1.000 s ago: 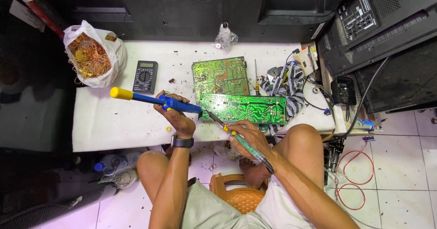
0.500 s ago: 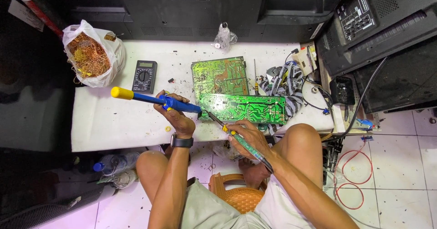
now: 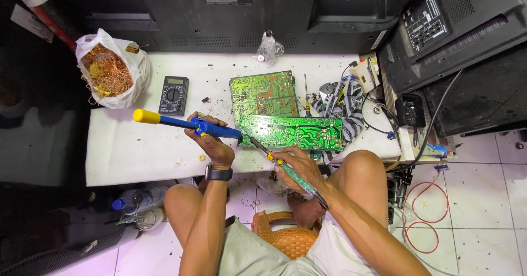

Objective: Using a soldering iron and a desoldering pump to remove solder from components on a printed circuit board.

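My left hand (image 3: 211, 141) grips a blue desoldering pump (image 3: 181, 124) with a yellow plunger end, its nozzle pointing at the left end of a long green circuit board (image 3: 293, 132). A soldering iron (image 3: 280, 163) with a green handle is held by my right hand (image 3: 299, 166), and its tip touches the same near-left corner of that board. A second, squarer green circuit board (image 3: 263, 92) lies just behind the long one on the white table (image 3: 137, 155).
A black multimeter (image 3: 173, 95) lies left of the boards. A white bag of copper wire (image 3: 110, 70) sits at the far left corner. Striped cloth and cables (image 3: 346, 97) crowd the right side. Black television backs (image 3: 247, 7) line the far edge. An orange stool (image 3: 285, 237) is under me.
Both hands stay at the board's left corner; the pump and iron have shifted only slightly.
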